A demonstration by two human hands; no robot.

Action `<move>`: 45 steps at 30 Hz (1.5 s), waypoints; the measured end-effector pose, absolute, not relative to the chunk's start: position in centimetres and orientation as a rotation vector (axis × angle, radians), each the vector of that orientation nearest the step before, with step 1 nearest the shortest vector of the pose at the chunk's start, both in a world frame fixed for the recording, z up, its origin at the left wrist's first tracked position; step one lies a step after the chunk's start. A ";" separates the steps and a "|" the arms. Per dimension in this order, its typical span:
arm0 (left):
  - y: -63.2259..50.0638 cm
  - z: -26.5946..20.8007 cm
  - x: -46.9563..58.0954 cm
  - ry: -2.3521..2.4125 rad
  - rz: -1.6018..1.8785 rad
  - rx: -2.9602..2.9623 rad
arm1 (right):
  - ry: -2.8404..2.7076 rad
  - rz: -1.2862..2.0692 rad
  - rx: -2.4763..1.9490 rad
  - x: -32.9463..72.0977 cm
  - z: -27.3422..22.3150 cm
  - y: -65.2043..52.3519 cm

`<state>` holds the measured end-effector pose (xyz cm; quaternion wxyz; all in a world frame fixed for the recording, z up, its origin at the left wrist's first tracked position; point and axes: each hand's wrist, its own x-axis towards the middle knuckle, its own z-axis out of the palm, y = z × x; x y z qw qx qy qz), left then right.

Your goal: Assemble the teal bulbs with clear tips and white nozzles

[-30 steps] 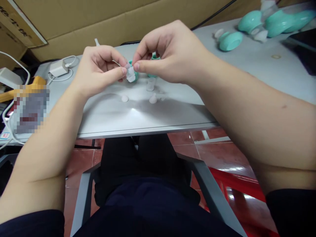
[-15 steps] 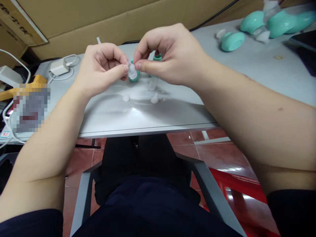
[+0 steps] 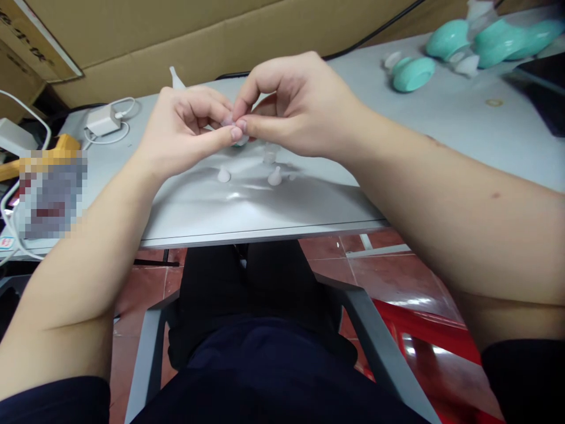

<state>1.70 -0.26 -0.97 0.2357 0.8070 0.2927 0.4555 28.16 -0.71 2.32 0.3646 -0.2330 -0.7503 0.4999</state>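
Note:
My left hand (image 3: pixel 185 126) and my right hand (image 3: pixel 293 106) meet fingertip to fingertip above the grey table (image 3: pixel 198 203). Both pinch one small translucent plastic piece (image 3: pixel 229 121), mostly hidden by the fingers. A teal part (image 3: pixel 241 141) peeks out just under the thumbs. On the table below lie two small white caps (image 3: pixel 223 175) (image 3: pixel 275 176) and a clear little tube (image 3: pixel 269 154).
Teal round housings (image 3: pixel 412 73) and larger teal parts (image 3: pixel 481 38) sit at the far right of the table. A white charger with cable (image 3: pixel 101 122) lies at the left, beside a yellow object (image 3: pixel 66 147). Cardboard (image 3: pixel 176 29) stands behind. The table's front edge runs above my lap.
Both hands have dropped slightly and closed in on each other. The translucent piece, plainly visible before, is now almost covered by the fingertips.

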 end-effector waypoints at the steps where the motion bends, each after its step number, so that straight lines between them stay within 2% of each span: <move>1: -0.5 -0.9 1.9 0.797 1.263 2.195 | -1.929 1.226 -0.580 28.3 2.0 -0.4; 9: 2.8 -2.2 1.6 0.706 1.337 2.092 | -1.941 0.933 -0.248 26.8 -0.3 3.2; 16: 2.2 -2.5 1.2 0.724 1.285 2.010 | -1.852 1.014 -0.124 26.9 -0.8 3.1; 31: 2.1 -3.6 2.8 0.707 1.464 1.994 | -1.880 1.080 -0.324 26.9 -0.2 2.5; 45: 1.9 -1.6 2.5 0.640 1.307 2.077 | -1.961 1.038 -0.316 27.4 -0.1 2.3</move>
